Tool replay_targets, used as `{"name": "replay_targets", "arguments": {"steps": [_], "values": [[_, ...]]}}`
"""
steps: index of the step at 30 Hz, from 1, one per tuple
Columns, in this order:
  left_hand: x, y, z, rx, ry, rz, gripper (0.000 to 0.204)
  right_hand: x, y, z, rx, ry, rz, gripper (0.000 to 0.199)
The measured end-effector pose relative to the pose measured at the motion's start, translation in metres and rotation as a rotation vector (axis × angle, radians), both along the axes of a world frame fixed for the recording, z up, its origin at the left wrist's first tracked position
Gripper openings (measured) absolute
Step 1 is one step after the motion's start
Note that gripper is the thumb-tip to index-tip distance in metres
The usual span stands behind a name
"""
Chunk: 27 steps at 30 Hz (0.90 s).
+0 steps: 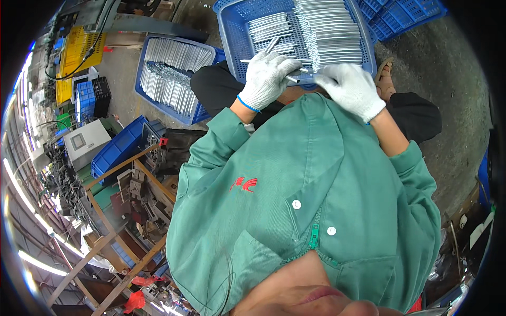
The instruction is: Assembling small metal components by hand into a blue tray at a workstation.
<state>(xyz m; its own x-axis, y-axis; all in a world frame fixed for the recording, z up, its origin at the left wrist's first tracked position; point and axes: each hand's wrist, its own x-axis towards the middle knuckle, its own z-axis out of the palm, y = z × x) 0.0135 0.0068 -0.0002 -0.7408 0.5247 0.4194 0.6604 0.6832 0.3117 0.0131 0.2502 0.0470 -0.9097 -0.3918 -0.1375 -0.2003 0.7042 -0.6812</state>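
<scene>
Gloved hands with silvery metal rods above a blue perforated crate.
Left hand (270, 76), white knit glove with blue cuff edge: curled around a few loose rods (272, 43), their ends projecting above and below the fingers. Right hand (352, 88), matching white glove: fingers bent, tips just beside the projecting rod ends; cannot tell whether it grips one. Blue perforated crate (232, 38), under and beyond the hands: contains a long right-hand stack (334, 32) of similar rods, plus smaller left-hand bundles (269, 27). Second blue crate (201, 112), to the left on the floor (122, 79): filled with two rows of rods (176, 52).
</scene>
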Motion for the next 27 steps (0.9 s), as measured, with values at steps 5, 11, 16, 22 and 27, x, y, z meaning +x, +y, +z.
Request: {"name": "replay_targets", "arguments": {"steps": [5,11,16,22,27], "values": [[-0.002,0.002,0.001,0.015,0.005,-0.006,0.025,-0.004,0.001,-0.004,0.005,-0.029,-0.026,0.033],[0.002,-0.003,-0.007,0.054,-0.017,0.025,0.024,-0.001,-0.005,-0.006,-0.01,-0.146,0.034,0.035],[-0.009,-0.006,-0.021,0.004,-0.083,0.034,0.025,-0.006,-0.005,-0.031,0.03,0.025,-0.107,0.035],[-0.012,-0.034,-0.076,-0.17,-0.349,0.143,0.024,-0.002,-0.004,-0.041,0.127,0.026,-0.054,0.037],[-0.013,-0.025,-0.054,-0.275,-0.494,0.253,0.023,0.002,0.0,-0.053,0.155,0.066,-0.051,0.033]]}}
